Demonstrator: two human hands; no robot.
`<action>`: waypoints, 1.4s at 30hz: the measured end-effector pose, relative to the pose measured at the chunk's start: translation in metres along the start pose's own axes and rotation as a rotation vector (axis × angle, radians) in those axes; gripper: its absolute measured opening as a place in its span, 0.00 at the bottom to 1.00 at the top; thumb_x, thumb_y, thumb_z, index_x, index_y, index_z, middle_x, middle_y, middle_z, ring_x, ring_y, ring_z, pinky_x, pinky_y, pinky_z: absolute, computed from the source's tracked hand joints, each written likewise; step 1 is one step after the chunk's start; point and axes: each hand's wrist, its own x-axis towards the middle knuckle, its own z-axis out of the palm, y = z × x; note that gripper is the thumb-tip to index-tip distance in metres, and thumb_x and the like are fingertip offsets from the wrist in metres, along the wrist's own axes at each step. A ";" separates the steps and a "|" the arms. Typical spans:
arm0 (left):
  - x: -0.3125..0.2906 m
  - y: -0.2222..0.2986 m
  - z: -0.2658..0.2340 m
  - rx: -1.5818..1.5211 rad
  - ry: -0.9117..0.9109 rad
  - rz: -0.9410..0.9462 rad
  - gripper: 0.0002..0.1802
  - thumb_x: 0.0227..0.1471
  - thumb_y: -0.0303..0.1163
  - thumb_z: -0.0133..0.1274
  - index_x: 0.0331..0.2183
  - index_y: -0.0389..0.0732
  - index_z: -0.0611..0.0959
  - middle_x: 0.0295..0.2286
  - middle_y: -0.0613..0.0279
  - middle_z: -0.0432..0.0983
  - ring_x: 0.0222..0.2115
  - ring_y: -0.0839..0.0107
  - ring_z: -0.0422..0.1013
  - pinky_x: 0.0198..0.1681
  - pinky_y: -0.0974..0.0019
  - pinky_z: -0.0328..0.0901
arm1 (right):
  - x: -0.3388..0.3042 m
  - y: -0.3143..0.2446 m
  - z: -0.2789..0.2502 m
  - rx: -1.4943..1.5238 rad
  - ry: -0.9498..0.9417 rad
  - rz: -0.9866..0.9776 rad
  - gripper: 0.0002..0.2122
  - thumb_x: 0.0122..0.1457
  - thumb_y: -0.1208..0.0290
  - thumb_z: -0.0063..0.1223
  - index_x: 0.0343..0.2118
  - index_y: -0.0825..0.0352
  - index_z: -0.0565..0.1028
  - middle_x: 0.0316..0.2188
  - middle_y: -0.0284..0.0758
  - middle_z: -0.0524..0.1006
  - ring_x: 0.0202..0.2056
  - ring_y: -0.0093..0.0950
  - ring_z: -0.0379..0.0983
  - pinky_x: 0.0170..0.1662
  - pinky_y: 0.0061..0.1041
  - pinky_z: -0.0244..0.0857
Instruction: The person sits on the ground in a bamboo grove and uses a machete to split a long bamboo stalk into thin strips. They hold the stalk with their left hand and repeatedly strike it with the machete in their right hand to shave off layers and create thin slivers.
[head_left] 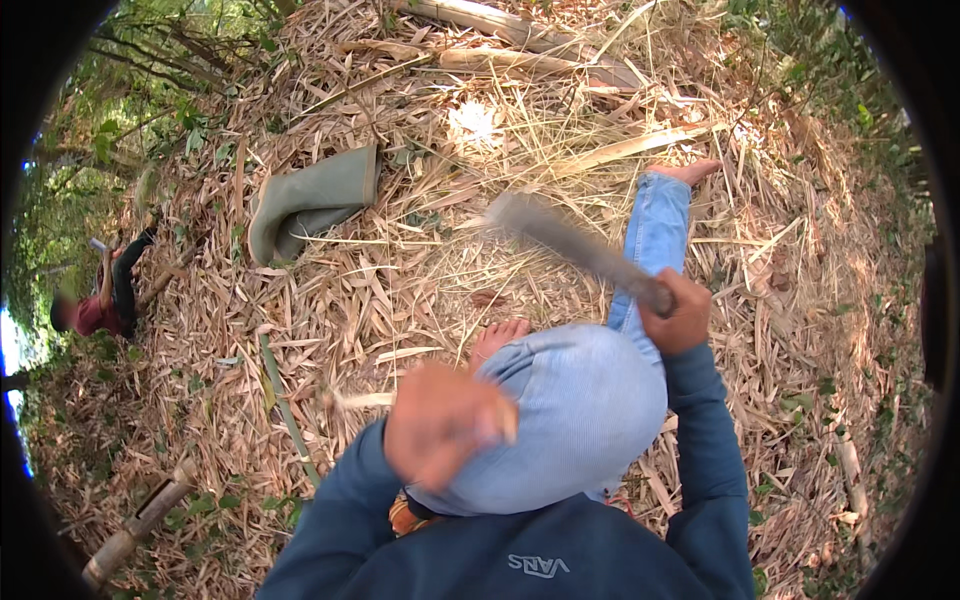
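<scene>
My right hand (677,312) is closed around the dark handle of a machete (570,242). Its broad grey blade points up and to the left over the leaf litter, smeared by motion. My left hand (445,425), also blurred, is curled by my bent knee. A pale thin strip (366,400) sticks out on its left side, and a light tip shows at the fingers; its kind is hard to make out. My knee in light blue jeans (570,410) rises between the hands. My other leg stretches forward, and both feet are bare.
Dry bamboo leaves cover the ground. A green rubber boot (325,190) lies ahead to the left. A green stick (287,410) is left of my left arm, and a cut bamboo piece (140,525) lies lower left. Farther left is another person (100,300). Fallen stems (520,62) lie ahead.
</scene>
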 end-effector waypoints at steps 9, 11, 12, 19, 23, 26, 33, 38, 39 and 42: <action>0.061 -0.062 -0.001 -0.146 0.249 -0.330 0.15 0.62 0.40 0.47 0.34 0.37 0.77 0.27 0.66 0.74 0.27 0.79 0.69 0.29 0.72 0.64 | -0.031 -0.035 -0.015 0.198 -0.060 0.162 0.09 0.43 0.74 0.63 0.22 0.67 0.72 0.13 0.39 0.69 0.15 0.37 0.68 0.20 0.31 0.58; 0.061 -0.070 0.013 -0.223 0.412 -0.366 0.13 0.62 0.37 0.48 0.40 0.36 0.76 0.27 0.68 0.72 0.25 0.82 0.67 0.25 0.72 0.62 | -0.014 -0.043 -0.015 0.182 -0.062 0.084 0.11 0.41 0.71 0.67 0.22 0.65 0.72 0.14 0.40 0.71 0.16 0.41 0.69 0.20 0.33 0.60; 0.064 -0.077 0.017 -0.210 0.372 -0.347 0.13 0.63 0.37 0.46 0.40 0.37 0.76 0.26 0.69 0.71 0.25 0.83 0.66 0.25 0.73 0.61 | -0.012 -0.039 -0.015 0.152 -0.058 0.056 0.12 0.41 0.69 0.68 0.22 0.65 0.72 0.14 0.40 0.71 0.16 0.41 0.70 0.20 0.33 0.60; 0.070 -0.064 0.021 -0.345 0.308 -0.329 0.16 0.65 0.40 0.43 0.38 0.37 0.76 0.24 0.70 0.71 0.23 0.84 0.63 0.25 0.77 0.58 | 0.000 -0.036 -0.002 0.089 -0.080 -0.038 0.16 0.39 0.63 0.70 0.21 0.64 0.72 0.14 0.38 0.71 0.17 0.38 0.71 0.20 0.33 0.60; 0.063 -0.060 0.027 -0.186 0.427 -0.339 0.16 0.64 0.38 0.40 0.31 0.37 0.75 0.25 0.70 0.69 0.27 0.83 0.63 0.32 0.76 0.59 | 0.001 -0.038 0.004 0.107 -0.049 -0.091 0.16 0.39 0.63 0.70 0.21 0.64 0.71 0.13 0.37 0.71 0.17 0.37 0.71 0.19 0.32 0.58; 0.058 -0.060 0.028 -0.162 0.417 -0.320 0.16 0.64 0.37 0.40 0.31 0.37 0.75 0.25 0.70 0.68 0.27 0.84 0.62 0.32 0.76 0.59 | 0.002 -0.039 0.007 0.107 -0.065 -0.100 0.16 0.38 0.63 0.70 0.20 0.64 0.70 0.13 0.36 0.70 0.17 0.37 0.70 0.19 0.33 0.58; 0.060 -0.053 0.025 -0.192 0.362 -0.287 0.15 0.64 0.36 0.43 0.33 0.35 0.76 0.24 0.69 0.70 0.26 0.82 0.63 0.30 0.76 0.59 | 0.007 -0.036 0.009 0.179 -0.105 -0.120 0.15 0.38 0.66 0.68 0.20 0.63 0.69 0.13 0.36 0.69 0.17 0.38 0.70 0.19 0.33 0.56; 0.055 -0.055 0.020 -0.079 0.305 -0.223 0.14 0.63 0.33 0.44 0.33 0.32 0.78 0.20 0.66 0.71 0.21 0.81 0.65 0.25 0.74 0.60 | 0.015 -0.032 0.010 0.185 -0.155 -0.122 0.14 0.37 0.67 0.67 0.19 0.62 0.69 0.13 0.34 0.69 0.16 0.37 0.69 0.19 0.33 0.53; 0.055 -0.053 0.020 -0.073 0.308 -0.246 0.14 0.63 0.34 0.44 0.31 0.33 0.77 0.21 0.67 0.71 0.22 0.81 0.65 0.27 0.74 0.60 | 0.018 -0.031 0.009 0.155 -0.149 -0.154 0.14 0.36 0.68 0.67 0.19 0.62 0.69 0.13 0.34 0.69 0.16 0.37 0.69 0.19 0.33 0.53; 0.051 -0.044 0.021 -0.050 0.312 -0.304 0.15 0.62 0.35 0.43 0.28 0.35 0.77 0.23 0.67 0.71 0.25 0.81 0.65 0.29 0.75 0.60 | 0.025 -0.029 0.007 0.088 -0.151 -0.221 0.14 0.36 0.68 0.67 0.20 0.62 0.69 0.13 0.34 0.70 0.16 0.39 0.69 0.19 0.33 0.55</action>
